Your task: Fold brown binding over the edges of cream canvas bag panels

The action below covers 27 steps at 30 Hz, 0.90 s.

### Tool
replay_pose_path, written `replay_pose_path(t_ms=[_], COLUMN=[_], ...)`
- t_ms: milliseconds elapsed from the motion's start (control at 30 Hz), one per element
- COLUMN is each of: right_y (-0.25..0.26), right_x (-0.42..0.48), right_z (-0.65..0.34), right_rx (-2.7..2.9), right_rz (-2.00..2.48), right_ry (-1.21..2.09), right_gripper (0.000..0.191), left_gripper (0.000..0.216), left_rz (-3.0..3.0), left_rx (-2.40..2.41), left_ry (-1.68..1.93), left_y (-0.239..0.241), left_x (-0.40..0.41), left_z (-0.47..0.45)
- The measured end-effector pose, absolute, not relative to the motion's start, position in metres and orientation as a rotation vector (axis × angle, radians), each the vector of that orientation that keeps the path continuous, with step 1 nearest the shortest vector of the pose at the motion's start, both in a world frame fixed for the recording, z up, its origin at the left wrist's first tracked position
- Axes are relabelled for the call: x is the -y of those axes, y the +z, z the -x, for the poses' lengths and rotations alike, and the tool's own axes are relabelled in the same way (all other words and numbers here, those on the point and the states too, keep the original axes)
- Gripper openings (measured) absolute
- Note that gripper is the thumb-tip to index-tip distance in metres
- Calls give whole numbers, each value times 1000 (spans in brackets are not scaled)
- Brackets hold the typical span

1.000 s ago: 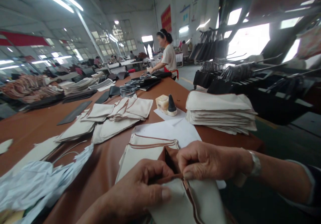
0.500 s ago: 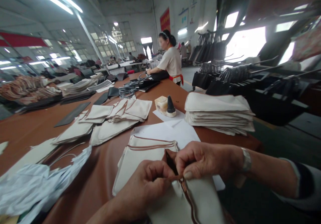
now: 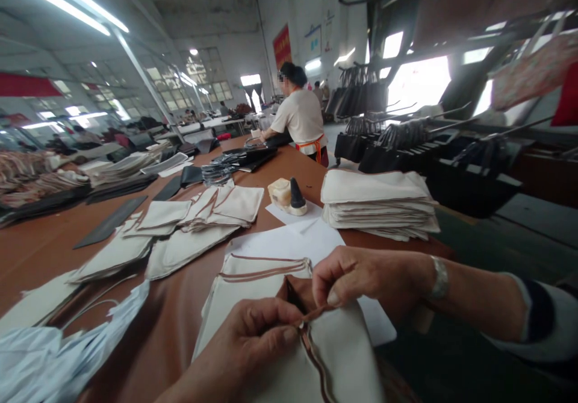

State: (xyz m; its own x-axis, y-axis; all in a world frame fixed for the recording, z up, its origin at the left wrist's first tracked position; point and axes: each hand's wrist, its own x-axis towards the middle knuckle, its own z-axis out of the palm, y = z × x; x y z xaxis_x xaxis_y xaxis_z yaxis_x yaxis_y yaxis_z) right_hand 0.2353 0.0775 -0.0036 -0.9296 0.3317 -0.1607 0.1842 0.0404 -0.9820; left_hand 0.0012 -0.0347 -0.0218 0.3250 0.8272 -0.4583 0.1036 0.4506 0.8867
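Note:
Close in front of me is a cream fabric pouch (image 3: 343, 349) with a brown lining and a brown-edged slit running down it. My left hand (image 3: 257, 337) pinches the brown edge at the top of the slit between thumb and fingers. A little to the right along the same edge, my right hand (image 3: 361, 279) has its thumb and fingers closed on it. Between the hands the brown lining (image 3: 301, 291) gapes apart. Just behind lies a stack of similar cream pieces (image 3: 253, 276) with brown edging, on a white paper sheet (image 3: 289, 237).
A tall stack of cream pieces (image 3: 377, 201) stands at right. A small container with a black cone (image 3: 297, 193) sits at centre. More cream pieces (image 3: 180, 228) and crumpled pale cloth (image 3: 54, 355) lie left on the brown table (image 3: 171, 306). A co-worker (image 3: 300, 114) stands beyond.
My right hand has moved slightly away from my left along the edge, and more brown lining shows between them. The view has shifted a little to the right.

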Motion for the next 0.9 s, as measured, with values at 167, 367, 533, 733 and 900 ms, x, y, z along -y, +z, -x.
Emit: replay_pose_path(t_ms=[167, 367, 533, 733, 900], right_y=[-11, -10, -6, -7, -3], right_x=[-70, -69, -60, -44, -42], right_z=[-226, -226, -238, -240, -238], right_rx=[2264, 2233, 2358, 2535, 2582], right_rz=[567, 489, 212, 124, 75], right_ry=[1921, 1887, 847, 280, 284], right_gripper=[17, 23, 9, 17, 19], left_gripper=[46, 35, 36, 34, 29], left_rz=[-1283, -1317, -1004, -934, -1008], left_rx=[-1024, -959, -988, -1026, -994], left_ry=[394, 510, 732, 745, 742], left_y=[3, 0, -22, -25, -20], left_x=[24, 15, 21, 22, 24], left_z=[3, -10, -16, -14, -14])
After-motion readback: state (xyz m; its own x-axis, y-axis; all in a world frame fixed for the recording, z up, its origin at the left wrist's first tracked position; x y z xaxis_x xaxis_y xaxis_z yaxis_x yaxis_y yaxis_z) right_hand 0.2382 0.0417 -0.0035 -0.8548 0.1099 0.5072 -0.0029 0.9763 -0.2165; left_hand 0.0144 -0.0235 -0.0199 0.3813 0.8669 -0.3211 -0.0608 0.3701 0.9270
